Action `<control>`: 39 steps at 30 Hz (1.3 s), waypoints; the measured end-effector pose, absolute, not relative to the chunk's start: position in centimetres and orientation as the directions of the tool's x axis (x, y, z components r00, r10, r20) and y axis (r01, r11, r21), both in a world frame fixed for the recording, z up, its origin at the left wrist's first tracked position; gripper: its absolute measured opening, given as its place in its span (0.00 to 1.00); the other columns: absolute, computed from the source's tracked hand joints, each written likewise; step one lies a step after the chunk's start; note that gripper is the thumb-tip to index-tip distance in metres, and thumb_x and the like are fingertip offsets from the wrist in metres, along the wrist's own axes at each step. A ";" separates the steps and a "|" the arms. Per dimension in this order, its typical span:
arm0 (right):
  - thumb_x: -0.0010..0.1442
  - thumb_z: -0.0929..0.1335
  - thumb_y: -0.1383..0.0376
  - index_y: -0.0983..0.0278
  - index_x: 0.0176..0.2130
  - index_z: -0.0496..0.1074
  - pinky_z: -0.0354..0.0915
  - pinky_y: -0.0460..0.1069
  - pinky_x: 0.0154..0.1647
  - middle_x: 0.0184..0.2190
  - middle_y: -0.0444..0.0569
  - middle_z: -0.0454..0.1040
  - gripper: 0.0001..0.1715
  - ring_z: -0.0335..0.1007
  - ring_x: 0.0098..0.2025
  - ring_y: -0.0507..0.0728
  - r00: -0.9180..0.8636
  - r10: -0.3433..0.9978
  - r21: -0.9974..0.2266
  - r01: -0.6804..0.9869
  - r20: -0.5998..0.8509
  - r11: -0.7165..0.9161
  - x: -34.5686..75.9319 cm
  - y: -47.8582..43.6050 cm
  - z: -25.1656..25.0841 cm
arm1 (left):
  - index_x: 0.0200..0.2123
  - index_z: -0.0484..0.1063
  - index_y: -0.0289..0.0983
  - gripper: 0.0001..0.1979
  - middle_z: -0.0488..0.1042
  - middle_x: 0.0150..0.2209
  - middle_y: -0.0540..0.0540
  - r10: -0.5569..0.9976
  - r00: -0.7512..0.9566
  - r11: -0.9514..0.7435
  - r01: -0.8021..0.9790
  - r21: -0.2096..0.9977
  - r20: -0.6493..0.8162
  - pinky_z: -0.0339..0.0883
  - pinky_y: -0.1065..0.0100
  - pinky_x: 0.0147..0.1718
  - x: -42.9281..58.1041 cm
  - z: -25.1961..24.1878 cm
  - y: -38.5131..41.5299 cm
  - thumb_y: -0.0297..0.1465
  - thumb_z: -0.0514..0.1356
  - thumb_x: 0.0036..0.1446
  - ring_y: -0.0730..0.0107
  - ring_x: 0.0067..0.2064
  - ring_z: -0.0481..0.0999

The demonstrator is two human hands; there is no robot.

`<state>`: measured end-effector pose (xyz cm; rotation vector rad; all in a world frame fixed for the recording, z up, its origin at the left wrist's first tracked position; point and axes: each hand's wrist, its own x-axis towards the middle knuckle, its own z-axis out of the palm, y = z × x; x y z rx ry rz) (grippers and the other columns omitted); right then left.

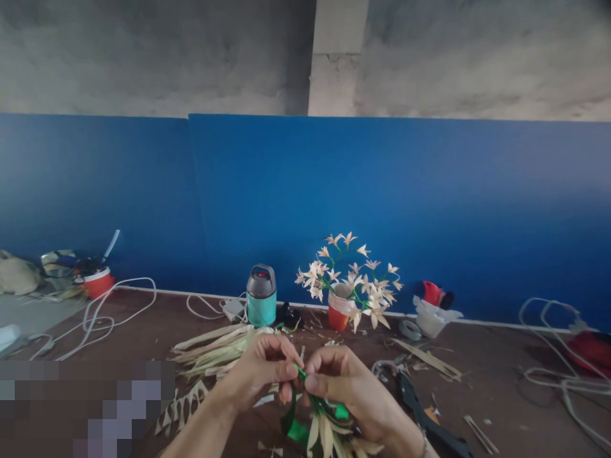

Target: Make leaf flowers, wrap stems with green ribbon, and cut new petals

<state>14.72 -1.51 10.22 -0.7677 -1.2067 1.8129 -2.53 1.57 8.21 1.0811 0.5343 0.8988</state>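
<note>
Pale flowers and a green strip, held above the worktop.
The green strip (301, 373) is thin and bright where the fingertips of the left hand (273, 367) and right hand (341, 380) pinch it; a darker green length curves down below the left fingertips. The flowers (326, 434), cream with narrow pointed petals, hang splayed downward under the right hand, bright green showing beside them, their lower edge cut off from view.

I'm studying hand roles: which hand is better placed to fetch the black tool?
Probably the right hand: it is nearer the black tool than the left hand is. Both, though, are busy pinching the green strip.
</note>
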 end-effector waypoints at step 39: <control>0.59 0.62 0.69 0.61 0.23 0.69 0.48 0.53 0.51 0.18 0.39 0.69 0.14 0.64 0.24 0.51 -0.075 0.503 -0.267 0.775 0.861 0.572 13.0 -0.4 7.9 | 0.25 0.70 0.35 0.12 0.67 0.15 0.54 0.982 0.183 -0.045 -0.034 0.998 0.050 0.58 0.76 0.14 -0.6 8.3 1.7 0.38 0.64 0.45 0.77 0.15 0.66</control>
